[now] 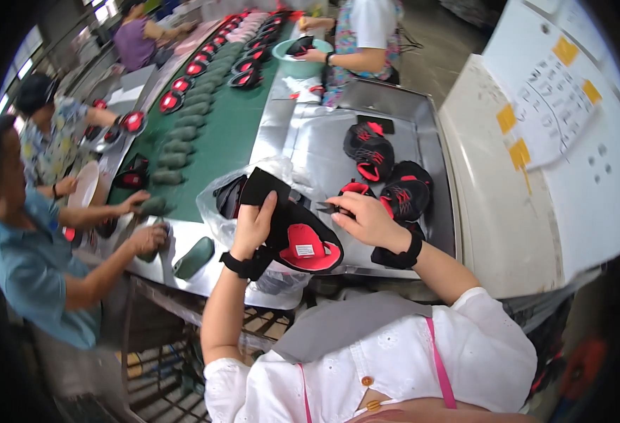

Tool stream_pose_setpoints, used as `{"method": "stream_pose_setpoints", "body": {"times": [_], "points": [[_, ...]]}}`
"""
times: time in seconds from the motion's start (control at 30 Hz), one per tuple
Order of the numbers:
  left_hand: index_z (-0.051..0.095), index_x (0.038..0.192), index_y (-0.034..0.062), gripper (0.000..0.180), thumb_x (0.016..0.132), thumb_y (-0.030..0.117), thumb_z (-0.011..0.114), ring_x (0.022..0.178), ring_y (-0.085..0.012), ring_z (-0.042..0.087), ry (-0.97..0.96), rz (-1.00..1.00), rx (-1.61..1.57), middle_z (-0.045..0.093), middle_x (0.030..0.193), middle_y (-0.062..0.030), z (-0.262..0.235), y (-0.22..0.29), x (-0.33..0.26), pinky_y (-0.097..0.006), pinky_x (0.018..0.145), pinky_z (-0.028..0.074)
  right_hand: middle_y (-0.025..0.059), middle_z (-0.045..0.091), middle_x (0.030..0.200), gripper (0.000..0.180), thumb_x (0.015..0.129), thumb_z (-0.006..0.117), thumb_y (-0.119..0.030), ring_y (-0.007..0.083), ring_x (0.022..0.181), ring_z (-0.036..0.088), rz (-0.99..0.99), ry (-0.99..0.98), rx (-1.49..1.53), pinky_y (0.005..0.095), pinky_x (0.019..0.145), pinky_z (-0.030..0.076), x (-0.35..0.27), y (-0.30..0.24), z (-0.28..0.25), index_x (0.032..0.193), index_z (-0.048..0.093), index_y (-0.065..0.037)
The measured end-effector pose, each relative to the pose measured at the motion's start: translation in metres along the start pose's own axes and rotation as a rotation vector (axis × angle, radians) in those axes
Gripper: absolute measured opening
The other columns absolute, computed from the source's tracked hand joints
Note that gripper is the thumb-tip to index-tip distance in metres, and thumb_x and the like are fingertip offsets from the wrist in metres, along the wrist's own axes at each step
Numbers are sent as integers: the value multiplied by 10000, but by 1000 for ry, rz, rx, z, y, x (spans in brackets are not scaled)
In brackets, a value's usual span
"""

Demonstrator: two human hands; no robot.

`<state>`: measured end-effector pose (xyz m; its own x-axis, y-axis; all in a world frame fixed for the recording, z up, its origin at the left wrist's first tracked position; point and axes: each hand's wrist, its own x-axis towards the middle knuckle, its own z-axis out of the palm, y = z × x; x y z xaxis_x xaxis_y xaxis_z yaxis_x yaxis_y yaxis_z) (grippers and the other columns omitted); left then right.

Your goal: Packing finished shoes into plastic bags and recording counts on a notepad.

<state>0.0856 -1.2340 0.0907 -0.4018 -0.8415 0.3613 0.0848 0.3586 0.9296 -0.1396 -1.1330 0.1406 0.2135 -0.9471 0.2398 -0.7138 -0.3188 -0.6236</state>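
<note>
Shoe upper held over the bench edge

The left hand (pixel 252 224) is clamped on a black shoe upper (pixel 292 229) (red lining showing), while the right hand (pixel 367 220), just beside it, pinches small snips (pixel 327 207) above the metal bench (pixel 310 141); more uppers (pixel 387 173) lie beyond.

A shoe factory: a long green conveyor belt (pixel 211 141) carries rows of shoe parts (pixel 183 84), with workers (pixel 35 240) seated alongside it.

white paper sheet (pixel 556 92) with yellow notes (pixel 566 51), right machine
</note>
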Motion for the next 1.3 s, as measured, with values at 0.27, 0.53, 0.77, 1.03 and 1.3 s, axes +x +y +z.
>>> {"method": "stream_pose_setpoints", "body": {"times": [0.27,0.53,0.77,1.03,1.3], "points": [[560,1079,10,226,913,157,515,874,-116,520,-48,-149,204,612,941,-46,37,49,-12,-258,801,420,114,589,809,287,828,563,-266,258,730,585,-101,-287,188,341,653,451,27,30,-20,994,586,-32],[532,661,104,228,743,307,595,1023,-234,382,-215,88,-653,492,877,-73,37,35,15,-401,1002,193,110,555,1094,458,761,661,-138,71,697,513,170,-449,1239,158,517,378,52,47,4,1145,434,-32],[525,1038,14,496,748,408,605,1100,-183,421,28,-212,-570,472,1122,-89,45,52,-13,-308,950,311,61,601,942,508,647,774,-161,135,829,575,309,-420,995,253,725,461,37,43,22,1057,537,23],[551,1106,-10,306,918,227,508,929,-92,540,16,-598,-225,589,1039,-42,39,85,-45,-246,799,440,149,639,836,528,644,751,-427,313,787,628,-49,-290,359,355,686,484,12,17,3,950,569,-37],[608,1050,0,242,908,180,530,922,-88,545,-47,-548,-138,621,990,-18,38,125,-53,-239,841,414,68,625,828,453,723,713,-238,122,675,561,-141,-716,265,246,629,442,23,-2,-70,1100,574,-29]]}}
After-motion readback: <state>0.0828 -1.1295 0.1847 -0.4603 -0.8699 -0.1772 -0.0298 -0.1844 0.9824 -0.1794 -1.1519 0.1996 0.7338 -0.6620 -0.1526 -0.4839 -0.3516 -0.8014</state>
